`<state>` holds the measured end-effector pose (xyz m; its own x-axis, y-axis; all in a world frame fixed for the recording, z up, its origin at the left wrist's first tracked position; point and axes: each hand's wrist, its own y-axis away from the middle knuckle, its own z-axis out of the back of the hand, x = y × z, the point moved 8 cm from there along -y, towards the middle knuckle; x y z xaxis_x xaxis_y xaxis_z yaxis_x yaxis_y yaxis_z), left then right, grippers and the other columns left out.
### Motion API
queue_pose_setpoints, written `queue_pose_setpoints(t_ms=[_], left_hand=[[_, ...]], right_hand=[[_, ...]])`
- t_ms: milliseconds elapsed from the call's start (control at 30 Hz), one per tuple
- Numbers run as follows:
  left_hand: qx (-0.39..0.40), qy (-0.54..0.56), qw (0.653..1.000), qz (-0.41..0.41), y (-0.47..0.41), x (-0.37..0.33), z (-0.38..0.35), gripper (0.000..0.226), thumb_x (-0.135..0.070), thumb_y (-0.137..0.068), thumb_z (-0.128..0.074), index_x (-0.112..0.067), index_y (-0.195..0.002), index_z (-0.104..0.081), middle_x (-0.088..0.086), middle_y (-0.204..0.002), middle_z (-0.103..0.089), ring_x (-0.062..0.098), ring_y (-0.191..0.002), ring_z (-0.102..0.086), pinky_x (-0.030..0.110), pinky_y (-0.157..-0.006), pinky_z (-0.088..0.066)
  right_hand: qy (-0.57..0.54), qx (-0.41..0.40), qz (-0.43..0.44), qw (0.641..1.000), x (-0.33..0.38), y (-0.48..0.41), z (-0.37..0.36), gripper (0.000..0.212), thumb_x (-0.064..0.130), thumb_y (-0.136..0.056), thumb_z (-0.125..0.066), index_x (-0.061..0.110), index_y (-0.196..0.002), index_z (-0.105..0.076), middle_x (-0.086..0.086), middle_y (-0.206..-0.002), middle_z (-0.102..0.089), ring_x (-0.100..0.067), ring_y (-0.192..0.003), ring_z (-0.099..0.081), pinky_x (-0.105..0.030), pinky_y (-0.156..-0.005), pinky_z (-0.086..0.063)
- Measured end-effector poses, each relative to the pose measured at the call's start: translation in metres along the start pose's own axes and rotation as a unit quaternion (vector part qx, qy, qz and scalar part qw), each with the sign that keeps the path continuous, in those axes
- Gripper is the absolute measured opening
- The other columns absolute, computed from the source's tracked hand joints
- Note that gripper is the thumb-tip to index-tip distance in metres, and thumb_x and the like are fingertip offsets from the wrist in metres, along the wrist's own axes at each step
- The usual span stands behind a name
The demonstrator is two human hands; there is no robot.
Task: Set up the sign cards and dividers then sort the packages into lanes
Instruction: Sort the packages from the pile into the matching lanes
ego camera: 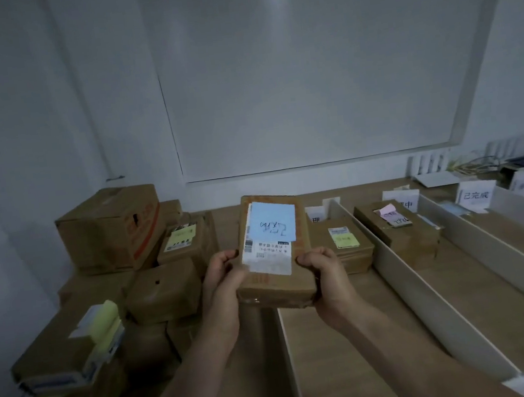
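Package (pixel 274 253) with a blue note (pixel 273 223), raised above the surface (pixel 317 363) by a divider (pixel 289 353), clasped at its near corners by curled fingers of left hand (pixel 222 275) and right hand (pixel 323 268); best read first, then laid flat in the lane of the matching sign card (pixel 476 195).

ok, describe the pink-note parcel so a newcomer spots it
On the wooden table, find the lanes between the white dividers. The brown parcel lies at one lane's far end, before a sign card. Only it carries a pink note; the neighbouring parcel has yellow.
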<state>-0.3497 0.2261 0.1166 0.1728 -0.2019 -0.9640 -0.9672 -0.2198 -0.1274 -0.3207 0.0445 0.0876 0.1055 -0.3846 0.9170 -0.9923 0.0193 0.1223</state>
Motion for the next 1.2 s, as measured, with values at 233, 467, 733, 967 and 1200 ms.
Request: queue_pose_setpoints(t_ms=[233,467,733,967,1200], left_hand=[[0.036,0.048,0.992,0.108,-0.01,0.031,-0.024,0.078,-0.052,-0.069,-0.082,-0.046,-0.137,-0.043,-0.01,-0.132,-0.063,0.022,-0.123,-0.059,0.062,-0.099,-0.048],[0.09,0.047,0.989,0.112,-0.046,0.034,-0.043,0.052,-0.022,-0.089,-0.067,-0.039,-0.136,-0.053,-0.004,-0.117,-0.072,0.023,-0.105,-0.068,0.042,-0.079,-0.055],[0.238,-0.026,0.95,0.201,-0.056,0.044,-0.101,0.018,-0.022,-0.094,-0.058,-0.016,-0.105,-0.071,0.005,-0.086,-0.078,0.02,-0.076,-0.075,0.029,-0.062,-0.053],[0.185,0.055,0.959,0.206,-0.032,0.066,-0.178,0.028,-0.049,-0.095,-0.055,-0.027,-0.103,-0.07,-0.002,-0.108,-0.069,0.024,-0.102,-0.062,0.045,-0.089,-0.043],[0.253,0.04,0.949,0.186,0.033,0.105,-0.296,0.034,-0.035,-0.092,-0.065,-0.032,-0.126,-0.061,-0.002,-0.113,-0.074,0.029,-0.113,-0.064,0.05,-0.086,-0.049]], right_hand=[[-0.07,-0.014,0.027,0.997,-0.011,-0.016,-0.006,0.1,0.023,-0.061,-0.077,0.028,-0.149,-0.031,-0.011,-0.121,-0.07,-0.038,-0.118,-0.061,-0.055,-0.083,-0.055],[-0.029,-0.102,0.033,0.994,0.004,-0.011,0.039,0.079,0.059,-0.058,-0.072,0.025,-0.125,-0.049,0.001,-0.112,-0.065,-0.024,-0.111,-0.059,-0.051,-0.086,-0.043],[-0.073,-0.108,0.016,0.991,0.031,0.018,0.113,0.039,0.029,-0.099,-0.045,0.01,-0.127,-0.063,-0.018,-0.118,-0.073,-0.036,-0.106,-0.071,-0.044,-0.086,-0.058],[-0.094,-0.199,0.043,0.975,0.039,0.04,0.193,0.034,0.034,-0.094,-0.054,0.02,-0.123,-0.065,-0.008,-0.108,-0.076,-0.032,-0.102,-0.068,-0.049,-0.088,-0.053],[-0.091,-0.221,0.045,0.97,0.065,0.057,0.284,0.021,0.032,-0.096,-0.054,0.022,-0.113,-0.063,-0.004,-0.093,-0.078,-0.026,-0.096,-0.07,-0.057,-0.092,-0.054]])
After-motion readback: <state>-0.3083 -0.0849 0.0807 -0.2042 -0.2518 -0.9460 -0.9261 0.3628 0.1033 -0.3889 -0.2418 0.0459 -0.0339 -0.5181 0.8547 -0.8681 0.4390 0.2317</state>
